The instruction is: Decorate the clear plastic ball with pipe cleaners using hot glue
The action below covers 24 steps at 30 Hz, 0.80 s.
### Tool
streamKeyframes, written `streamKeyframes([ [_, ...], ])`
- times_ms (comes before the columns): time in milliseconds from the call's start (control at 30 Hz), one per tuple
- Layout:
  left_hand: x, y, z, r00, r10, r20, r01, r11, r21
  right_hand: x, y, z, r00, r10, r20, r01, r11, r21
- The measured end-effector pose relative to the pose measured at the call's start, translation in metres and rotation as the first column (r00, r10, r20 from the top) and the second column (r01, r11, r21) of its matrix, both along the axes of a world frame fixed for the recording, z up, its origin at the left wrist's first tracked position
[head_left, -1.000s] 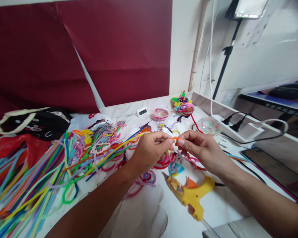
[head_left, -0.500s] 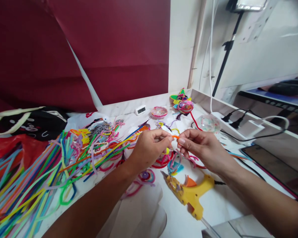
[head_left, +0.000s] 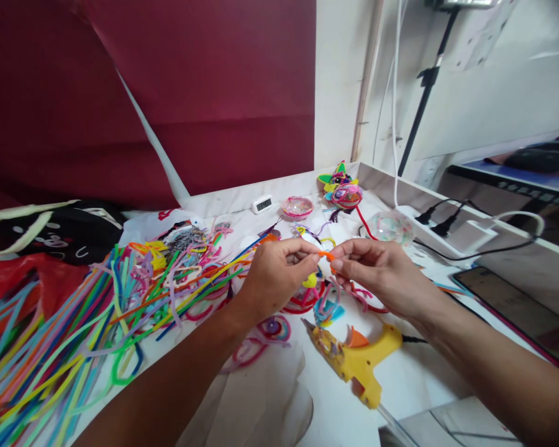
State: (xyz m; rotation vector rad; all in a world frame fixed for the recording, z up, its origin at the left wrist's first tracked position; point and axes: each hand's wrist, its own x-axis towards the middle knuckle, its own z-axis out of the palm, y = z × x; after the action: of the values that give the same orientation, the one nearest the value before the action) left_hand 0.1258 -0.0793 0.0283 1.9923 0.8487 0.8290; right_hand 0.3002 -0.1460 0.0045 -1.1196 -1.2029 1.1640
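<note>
My left hand and my right hand meet above the middle of the white table. Both pinch a short orange pipe cleaner piece between thumb and forefinger, one at each end. Under the hands lie coiled pink, blue and red pipe cleaner shapes. A yellow glue gun lies on the table just below my right hand.
A big heap of coloured pipe cleaners covers the left of the table. At the back are a small white clock, a pink dish, a colourful craft figure and a clear ball. A power strip with cables lies at right.
Both hands stay pinched on the orange piece and have drifted slightly up in the picture. The view has shifted a little.
</note>
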Motion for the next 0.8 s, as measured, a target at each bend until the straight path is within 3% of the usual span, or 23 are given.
streamKeyframes([
  [367, -0.005, -0.001, 0.006, 0.999, -0.022, -0.037, 0.027, 0.992, 0.127, -0.003, 0.005, 0.007, 0.993, -0.075, 0.087, 0.070, 0.996, 0.064],
  [467, -0.015, 0.006, 0.010, 0.997, 0.044, -0.069, -0.029, 0.979, 0.200, 0.000, 0.006, 0.006, 0.989, -0.113, 0.092, 0.107, 0.992, 0.068],
  [567, -0.028, 0.013, 0.007, 0.976, 0.141, -0.166, -0.074, 0.931, 0.357, 0.006, 0.006, 0.003, 0.985, -0.155, 0.071, 0.152, 0.988, 0.038],
  [800, -0.035, 0.009, -0.010, 0.895, 0.100, -0.434, 0.112, 0.893, 0.436, 0.014, 0.006, -0.013, 0.982, -0.186, 0.041, 0.186, 0.982, -0.015],
])
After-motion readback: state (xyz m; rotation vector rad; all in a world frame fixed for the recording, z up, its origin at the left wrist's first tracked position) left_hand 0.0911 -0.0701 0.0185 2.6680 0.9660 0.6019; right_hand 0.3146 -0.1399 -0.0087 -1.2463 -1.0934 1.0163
